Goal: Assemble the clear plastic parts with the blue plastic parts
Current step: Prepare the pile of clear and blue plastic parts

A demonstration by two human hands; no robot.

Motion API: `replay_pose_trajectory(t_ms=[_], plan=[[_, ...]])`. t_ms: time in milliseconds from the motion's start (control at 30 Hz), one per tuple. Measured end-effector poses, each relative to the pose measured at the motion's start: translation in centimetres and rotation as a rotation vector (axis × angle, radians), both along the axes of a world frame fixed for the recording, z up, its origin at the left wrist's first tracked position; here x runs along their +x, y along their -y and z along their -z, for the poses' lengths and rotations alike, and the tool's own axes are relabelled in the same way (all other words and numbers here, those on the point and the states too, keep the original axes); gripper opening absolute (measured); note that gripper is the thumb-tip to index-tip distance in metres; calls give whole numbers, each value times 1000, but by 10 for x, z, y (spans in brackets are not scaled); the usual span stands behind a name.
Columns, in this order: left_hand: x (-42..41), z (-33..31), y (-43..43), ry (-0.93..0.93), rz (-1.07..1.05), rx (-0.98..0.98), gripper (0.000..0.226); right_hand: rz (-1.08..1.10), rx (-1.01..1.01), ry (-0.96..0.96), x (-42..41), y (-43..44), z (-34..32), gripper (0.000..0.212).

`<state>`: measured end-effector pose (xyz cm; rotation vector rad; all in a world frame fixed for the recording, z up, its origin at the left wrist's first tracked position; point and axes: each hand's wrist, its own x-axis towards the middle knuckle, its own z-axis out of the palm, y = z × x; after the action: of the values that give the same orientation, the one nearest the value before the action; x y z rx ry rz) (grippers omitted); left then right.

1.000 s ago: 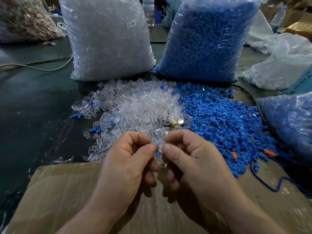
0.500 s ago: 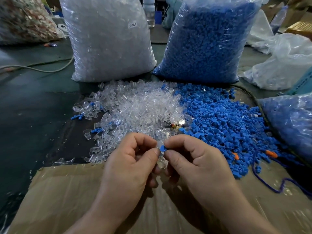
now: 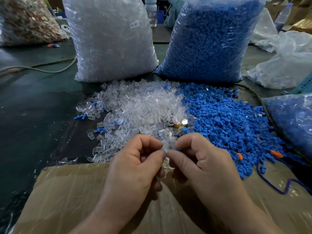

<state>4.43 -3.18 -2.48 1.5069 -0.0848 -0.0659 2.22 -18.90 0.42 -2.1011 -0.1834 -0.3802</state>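
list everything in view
clear parts pile: one, clear, centre
blue parts pile: one, blue, right of it
clear bag: one, clear, behind clear pile
blue bag: one, blue, behind blue pile
third bag: one, bluish, right edge
speckled bag: one, reddish, far left
cardboard: one, brown, under hands
orange pieces: two, orange, blue pile's fringe
blue cord: one, blue, lower right
held clear part: one, clear, between thumbs
held blue part: one, blue, right fingertips
left hand: one, pinching held clear part
right hand: one, pinching held blue part

Dark table bears cardboard, clear parts, blue parts.
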Motion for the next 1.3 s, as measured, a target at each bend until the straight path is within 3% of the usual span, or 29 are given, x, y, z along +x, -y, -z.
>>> replay_pose_trajectory(t_ms=[100, 267, 433, 600, 700, 867, 933, 1300], plan=[[-2, -2, -1, -33, 37, -8, 30, -26, -22, 51, 0, -1, 0, 15], [1, -2, 0, -36, 30, -9, 11, -93, -95, 90, 0, -1, 1, 14], [-3, -3, 0, -23, 56, 25, 20, -48, -237, 129, 1, 2, 7, 18], [-1, -4, -1, -117, 82, -108, 10, -107, -278, 220, 1, 1, 10, 21], [0, -4, 0, -114, 65, -119, 11, -108, -420, 248, 1, 3, 7, 30], [3, 0, -4, -125, 36, -77, 23, 266, -749, -65, 10, 26, -2, 48], [4, 0, -6, -108, 45, -43, 27, 321, -803, -194, 13, 35, -5, 50], [2, -8, -3, -139, 94, 18, 36, 199, -948, -391, 34, 44, -22, 70]])
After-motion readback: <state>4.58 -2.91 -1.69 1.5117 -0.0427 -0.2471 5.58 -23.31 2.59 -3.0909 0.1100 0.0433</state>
